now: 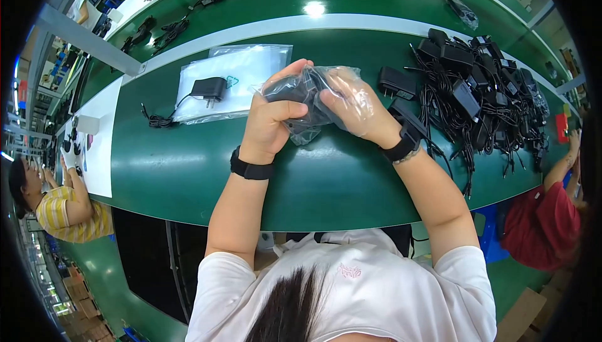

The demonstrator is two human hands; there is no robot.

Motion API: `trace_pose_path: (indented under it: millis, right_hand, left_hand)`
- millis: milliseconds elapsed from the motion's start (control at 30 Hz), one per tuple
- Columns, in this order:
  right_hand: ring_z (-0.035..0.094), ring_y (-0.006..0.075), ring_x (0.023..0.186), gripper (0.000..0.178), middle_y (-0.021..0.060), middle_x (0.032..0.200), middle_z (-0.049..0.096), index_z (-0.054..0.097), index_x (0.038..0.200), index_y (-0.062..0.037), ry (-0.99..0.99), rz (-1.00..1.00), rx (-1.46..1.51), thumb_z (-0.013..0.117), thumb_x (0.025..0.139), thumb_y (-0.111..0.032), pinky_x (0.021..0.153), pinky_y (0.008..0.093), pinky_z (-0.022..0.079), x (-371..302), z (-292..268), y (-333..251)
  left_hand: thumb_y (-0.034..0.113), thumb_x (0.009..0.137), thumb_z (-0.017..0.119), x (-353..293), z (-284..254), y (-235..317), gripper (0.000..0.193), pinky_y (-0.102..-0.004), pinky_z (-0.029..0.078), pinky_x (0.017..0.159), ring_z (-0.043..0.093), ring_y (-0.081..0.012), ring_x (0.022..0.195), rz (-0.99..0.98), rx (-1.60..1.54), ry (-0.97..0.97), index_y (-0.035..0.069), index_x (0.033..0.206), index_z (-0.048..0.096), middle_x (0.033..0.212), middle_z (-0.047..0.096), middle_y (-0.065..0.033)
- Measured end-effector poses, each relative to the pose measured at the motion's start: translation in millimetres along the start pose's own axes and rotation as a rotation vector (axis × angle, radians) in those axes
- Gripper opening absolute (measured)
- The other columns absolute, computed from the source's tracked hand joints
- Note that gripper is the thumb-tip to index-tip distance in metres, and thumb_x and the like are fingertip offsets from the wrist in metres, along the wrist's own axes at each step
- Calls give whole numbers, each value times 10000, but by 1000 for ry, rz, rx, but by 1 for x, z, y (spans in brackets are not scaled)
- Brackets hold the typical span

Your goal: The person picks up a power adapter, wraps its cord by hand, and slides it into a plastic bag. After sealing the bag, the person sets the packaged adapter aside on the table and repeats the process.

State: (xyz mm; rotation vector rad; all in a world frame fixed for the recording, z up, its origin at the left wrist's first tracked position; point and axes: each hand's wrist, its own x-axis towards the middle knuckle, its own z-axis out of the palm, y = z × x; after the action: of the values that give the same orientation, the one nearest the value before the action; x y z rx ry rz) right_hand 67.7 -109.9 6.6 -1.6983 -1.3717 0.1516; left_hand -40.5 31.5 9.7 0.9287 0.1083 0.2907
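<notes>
Count – two hands [269, 119], one clear bag [313, 100], one adapter on bag stack [209, 88], adapter pile [483, 85] – too tangled to count.

Head view, steeply down and close over the green table [188, 173]

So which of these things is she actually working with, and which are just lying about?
In use:
left hand
right hand
clear plastic bag
black adapter in the bag

Lying about:
pile of black adapters
stack of clear bags
adapter on the stack
green table
</notes>
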Motion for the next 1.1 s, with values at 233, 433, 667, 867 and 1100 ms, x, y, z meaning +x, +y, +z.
trace_pose_path:
  millis: [233,433,667,867,1100]
  right_hand:
    - [484,372,790,265,190,865,510,519,996,25,-16,-110,47,470,864,-201,722,395,409,-2,2,-4]
    - [451,361,854,263,183,916,484,507,1035,20,-110,-177,-281,516,814,-122,756,402,392,-2,-1,2]
    - [456,336,880,317,179,924,490,517,1098,15,28,-112,-361,519,810,-117,794,390,392,-4,13,5]
    - [531,202,963,615,157,1228,500,293,1372,-112,99,260,1206,396,896,-488,836,302,418,7,-34,17]
    - [442,216,1151,293,115,1254,458,529,1126,-62,35,137,229,588,844,-120,860,356,428,2,-17,1]
  left_hand:
    - [-87,637,594,-1,2,-3,603,-280,444,873,555,-182,994,23,26,-8,-41,1223,461,1151,546,-111]
    - [-80,661,640,-4,4,-12,609,-268,470,818,576,-144,910,-48,94,32,-21,1238,454,1070,574,-83]
    - [-108,657,637,-3,9,-11,567,-265,485,748,584,-140,835,-53,134,158,-29,1194,472,964,599,-82]
    - [-104,671,630,-3,-4,6,487,-290,499,749,599,-172,811,1,-7,175,-43,1131,483,935,603,-110]
    - [-31,709,661,-1,-3,2,441,-322,493,808,596,-199,878,27,-33,184,-30,1118,496,964,600,-121]
